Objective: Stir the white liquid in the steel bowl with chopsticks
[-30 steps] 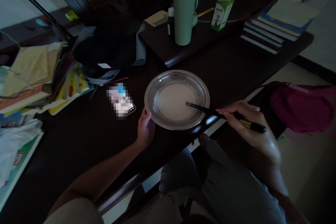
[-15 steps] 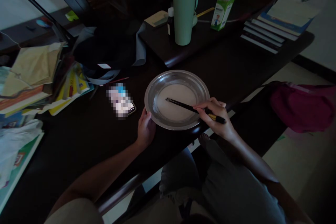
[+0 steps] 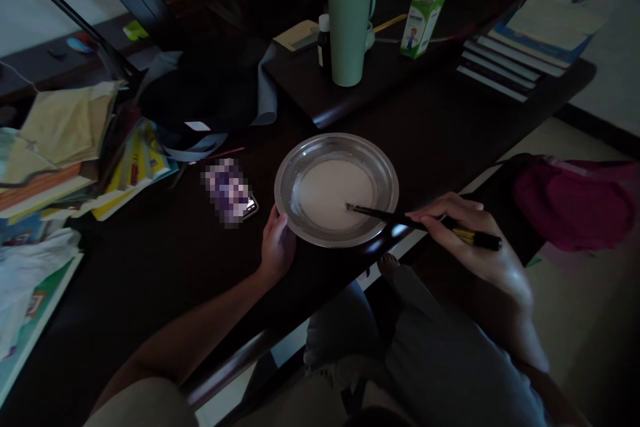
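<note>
Nearest, off the tabletop (image 3: 150,260) edge: right hand (image 3: 480,247), fingers closed on a pair of dark chopsticks (image 3: 400,216), tips dipped in white liquid (image 3: 327,190). Just left: left hand (image 3: 277,248), curled against the near-left rim of the metal bowl (image 3: 383,170), bowl flat on the tabletop close to its front edge. Beside the bowl, to the left, a phone (image 3: 231,193). Farther back, a tall green tumbler (image 3: 350,20), a small carton (image 3: 420,20), and stacked books (image 3: 520,53) at far right.

Round steel bowl (image 3: 381,167) of pale liquid (image 3: 327,190), black chopsticks (image 3: 381,213) slanted in over its right rim
</note>
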{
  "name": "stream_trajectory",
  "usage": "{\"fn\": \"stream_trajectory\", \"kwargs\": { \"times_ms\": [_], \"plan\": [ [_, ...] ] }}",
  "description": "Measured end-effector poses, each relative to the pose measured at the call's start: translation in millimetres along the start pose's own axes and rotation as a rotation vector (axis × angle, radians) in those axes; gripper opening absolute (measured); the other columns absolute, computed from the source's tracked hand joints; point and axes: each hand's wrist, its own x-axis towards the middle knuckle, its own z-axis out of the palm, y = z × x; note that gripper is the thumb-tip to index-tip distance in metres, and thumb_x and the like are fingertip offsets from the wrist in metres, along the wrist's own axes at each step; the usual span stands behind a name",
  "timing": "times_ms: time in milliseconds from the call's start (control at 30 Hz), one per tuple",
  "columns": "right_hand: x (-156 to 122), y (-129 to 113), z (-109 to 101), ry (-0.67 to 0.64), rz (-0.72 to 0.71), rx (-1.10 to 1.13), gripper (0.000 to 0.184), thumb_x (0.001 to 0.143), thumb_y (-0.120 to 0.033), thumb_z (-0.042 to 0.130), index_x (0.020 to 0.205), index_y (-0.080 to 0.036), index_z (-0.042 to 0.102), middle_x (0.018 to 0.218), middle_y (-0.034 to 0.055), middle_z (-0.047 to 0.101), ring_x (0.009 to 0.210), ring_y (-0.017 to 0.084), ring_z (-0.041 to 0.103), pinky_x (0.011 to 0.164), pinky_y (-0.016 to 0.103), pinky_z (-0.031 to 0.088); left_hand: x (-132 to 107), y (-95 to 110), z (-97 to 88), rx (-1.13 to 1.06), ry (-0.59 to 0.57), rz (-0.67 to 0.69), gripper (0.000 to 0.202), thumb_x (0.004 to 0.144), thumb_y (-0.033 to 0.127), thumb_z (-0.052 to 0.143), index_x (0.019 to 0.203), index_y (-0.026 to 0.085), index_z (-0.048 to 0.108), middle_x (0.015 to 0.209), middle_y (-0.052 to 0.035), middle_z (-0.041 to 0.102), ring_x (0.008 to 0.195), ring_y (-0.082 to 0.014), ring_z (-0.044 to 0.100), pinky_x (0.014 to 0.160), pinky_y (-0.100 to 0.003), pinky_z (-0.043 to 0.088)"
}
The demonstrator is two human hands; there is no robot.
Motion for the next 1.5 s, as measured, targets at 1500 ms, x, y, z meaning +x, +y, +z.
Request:
{"fn": "stream_trajectory", "kwargs": {
  "times_ms": [1500],
  "plan": [
    [30.3, 13.6, 60.7, 0.123, -0.114, -0.063, 0.02, 0.104, -0.037, 0.063, 0.096, -0.03, 0.08, 0.099, 0.0022, 0.088, 0.094, 0.028, 0.075, 0.094, 0.054, 0.047, 2.7, -2.7, -5.6, -0.003, -0.002, 0.002, 0.045, 0.086, 0.056, 0.085, 0.119, 0.025, 0.078, 0.124, -0.009, 0.081, 0.129, -0.0345, 0.073, 0.116, -0.052, 0.056]
  ]
}}
